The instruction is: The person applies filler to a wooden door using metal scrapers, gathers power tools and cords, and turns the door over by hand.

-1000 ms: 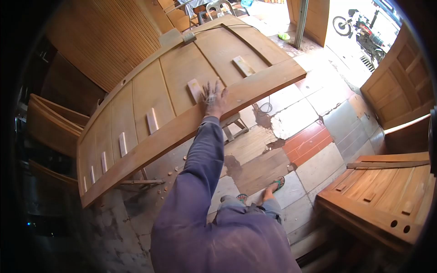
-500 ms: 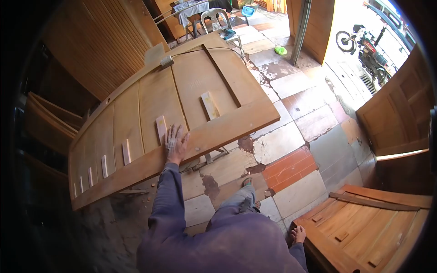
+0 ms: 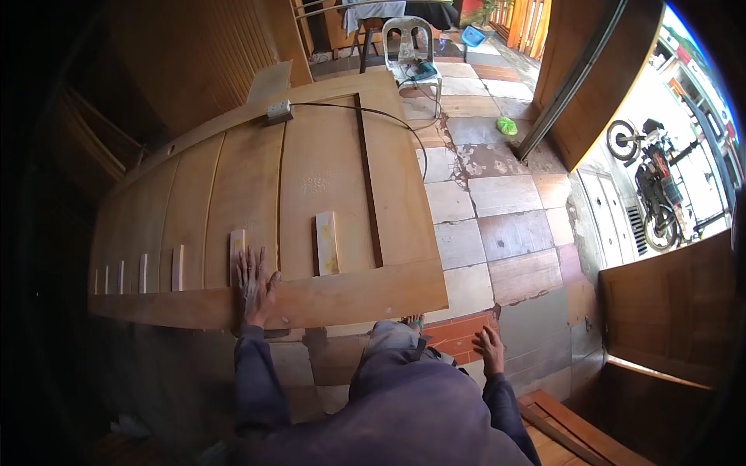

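A large wooden door (image 3: 245,171) lies flat at about waist height in front of me. My left hand (image 3: 255,289) rests on its near rail, fingers stretched out, the tips touching a small pale wood block (image 3: 237,252). Another block (image 3: 326,245) with yellowish marks stands to the right, and several more line the near edge toward the left. My right hand (image 3: 489,349) hangs over the tiled floor with nothing in it, its fingers loosely bent and apart. A white outlet box (image 3: 279,112) sits on the door's far side, with a black cable (image 3: 365,111) running from it.
A plastic chair (image 3: 408,46) with a teal power tool (image 3: 424,72) stands beyond the door. Reddish-brown panelled wood (image 3: 579,431) lies at lower right, and another panel (image 3: 668,311) leans at right. Farther off are a green bag (image 3: 507,126), a metal post (image 3: 571,81) and a motorcycle (image 3: 657,179).
My right hand has come off the reddish-brown panelled wood and moved forward over the floor. The view has turned right, while my left hand stays flat on the door's near rail.
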A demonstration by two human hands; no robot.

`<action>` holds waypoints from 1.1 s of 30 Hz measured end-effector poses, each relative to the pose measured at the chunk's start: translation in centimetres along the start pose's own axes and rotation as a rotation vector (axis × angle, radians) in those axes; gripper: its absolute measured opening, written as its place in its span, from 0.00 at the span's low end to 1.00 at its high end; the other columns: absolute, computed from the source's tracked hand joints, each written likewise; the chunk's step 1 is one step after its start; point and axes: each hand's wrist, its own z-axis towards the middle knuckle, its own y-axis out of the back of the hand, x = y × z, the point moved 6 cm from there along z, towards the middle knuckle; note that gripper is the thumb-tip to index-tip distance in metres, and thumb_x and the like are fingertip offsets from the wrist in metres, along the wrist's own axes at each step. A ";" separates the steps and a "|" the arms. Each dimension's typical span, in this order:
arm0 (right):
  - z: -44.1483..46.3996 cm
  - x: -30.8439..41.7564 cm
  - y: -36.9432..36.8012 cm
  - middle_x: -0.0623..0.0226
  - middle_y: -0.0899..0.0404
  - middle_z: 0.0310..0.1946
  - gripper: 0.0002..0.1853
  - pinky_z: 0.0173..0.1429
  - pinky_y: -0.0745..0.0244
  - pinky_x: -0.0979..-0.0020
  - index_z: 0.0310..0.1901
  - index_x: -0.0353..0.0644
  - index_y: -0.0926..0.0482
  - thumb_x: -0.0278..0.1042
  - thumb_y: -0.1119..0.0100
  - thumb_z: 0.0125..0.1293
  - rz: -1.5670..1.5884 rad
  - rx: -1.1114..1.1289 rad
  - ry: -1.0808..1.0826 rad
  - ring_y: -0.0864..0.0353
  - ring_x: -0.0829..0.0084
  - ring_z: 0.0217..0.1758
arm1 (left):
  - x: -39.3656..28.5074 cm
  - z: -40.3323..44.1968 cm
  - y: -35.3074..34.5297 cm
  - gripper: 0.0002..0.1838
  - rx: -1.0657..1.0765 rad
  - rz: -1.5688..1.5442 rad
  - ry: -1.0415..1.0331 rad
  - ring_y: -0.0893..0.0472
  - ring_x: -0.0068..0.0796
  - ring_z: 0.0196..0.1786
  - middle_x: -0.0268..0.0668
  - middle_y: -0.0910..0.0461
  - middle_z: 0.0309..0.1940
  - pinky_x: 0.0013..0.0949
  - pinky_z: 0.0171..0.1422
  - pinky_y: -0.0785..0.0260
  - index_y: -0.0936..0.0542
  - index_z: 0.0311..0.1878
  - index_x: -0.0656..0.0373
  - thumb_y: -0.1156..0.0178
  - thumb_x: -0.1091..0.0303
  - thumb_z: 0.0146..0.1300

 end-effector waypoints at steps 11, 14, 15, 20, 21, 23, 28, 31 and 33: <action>21.9 35.8 -23.8 0.52 0.34 0.78 0.36 0.80 0.39 0.61 0.80 0.42 0.39 0.50 0.42 0.79 -0.185 0.635 0.606 0.35 0.58 0.80 | -15.4 5.8 -2.7 0.47 0.001 -0.096 0.119 0.63 0.56 0.88 0.48 0.61 0.87 0.61 0.87 0.73 0.51 0.87 0.51 0.63 0.28 0.76; 26.2 39.9 -29.9 0.45 0.44 0.82 0.41 0.84 0.48 0.62 0.81 0.37 0.44 0.50 0.39 0.78 -0.240 0.610 0.668 0.46 0.58 0.86 | -14.2 5.3 -2.3 0.48 -0.057 -0.038 0.272 0.62 0.56 0.88 0.48 0.62 0.87 0.62 0.87 0.73 0.52 0.87 0.51 0.59 0.29 0.75; 28.0 40.1 -31.7 0.45 0.45 0.82 0.42 0.84 0.48 0.62 0.81 0.36 0.44 0.51 0.38 0.77 -0.205 0.633 0.651 0.47 0.58 0.86 | -13.9 4.9 -2.1 0.47 -0.069 -0.010 0.343 0.62 0.55 0.88 0.48 0.62 0.87 0.61 0.87 0.72 0.52 0.87 0.51 0.59 0.30 0.76; 32.5 41.5 -35.5 0.65 0.18 0.36 0.26 0.47 0.27 0.70 0.57 0.36 0.19 0.55 0.39 0.77 -0.404 0.709 0.609 0.21 0.74 0.40 | -12.9 4.6 -2.2 0.46 -0.128 0.091 0.600 0.60 0.51 0.88 0.47 0.59 0.87 0.57 0.88 0.71 0.52 0.86 0.52 0.55 0.33 0.77; 32.5 42.6 -34.9 0.74 0.23 0.24 0.25 0.37 0.30 0.72 0.48 0.37 0.15 0.57 0.40 0.77 -0.545 0.595 0.676 0.27 0.79 0.28 | -12.9 4.4 -2.2 0.46 -0.132 0.088 0.629 0.59 0.50 0.88 0.47 0.59 0.87 0.56 0.88 0.71 0.51 0.86 0.51 0.55 0.34 0.77; 31.1 45.9 -34.5 0.72 0.25 0.21 0.26 0.33 0.34 0.73 0.38 0.37 0.14 0.57 0.41 0.77 -0.624 0.480 0.904 0.27 0.79 0.26 | -12.9 4.3 -2.3 0.45 -0.109 0.123 0.660 0.58 0.48 0.88 0.47 0.56 0.87 0.54 0.89 0.71 0.50 0.86 0.51 0.54 0.33 0.76; 25.4 60.1 -36.6 0.70 0.20 0.24 0.21 0.36 0.29 0.72 0.41 0.37 0.12 0.50 0.38 0.77 -0.430 0.681 1.093 0.25 0.80 0.28 | -13.1 4.3 -2.0 0.44 -0.127 0.154 0.712 0.56 0.43 0.88 0.46 0.51 0.86 0.52 0.89 0.70 0.46 0.85 0.49 0.53 0.33 0.75; 24.0 68.9 -41.0 0.69 0.18 0.34 0.14 0.33 0.29 0.75 0.53 0.38 0.15 0.38 0.43 0.78 -0.407 0.802 1.261 0.27 0.81 0.29 | -13.0 4.2 -2.1 0.44 -0.143 0.190 0.733 0.55 0.43 0.88 0.45 0.49 0.85 0.52 0.89 0.69 0.44 0.85 0.49 0.51 0.33 0.75; 21.3 73.8 -43.5 0.69 0.16 0.40 0.16 0.33 0.28 0.78 0.61 0.38 0.19 0.25 0.47 0.76 -0.367 0.919 1.154 0.27 0.81 0.30 | -12.9 4.1 -2.3 0.43 -0.171 0.205 0.745 0.53 0.44 0.87 0.45 0.48 0.85 0.53 0.89 0.68 0.42 0.84 0.49 0.50 0.34 0.74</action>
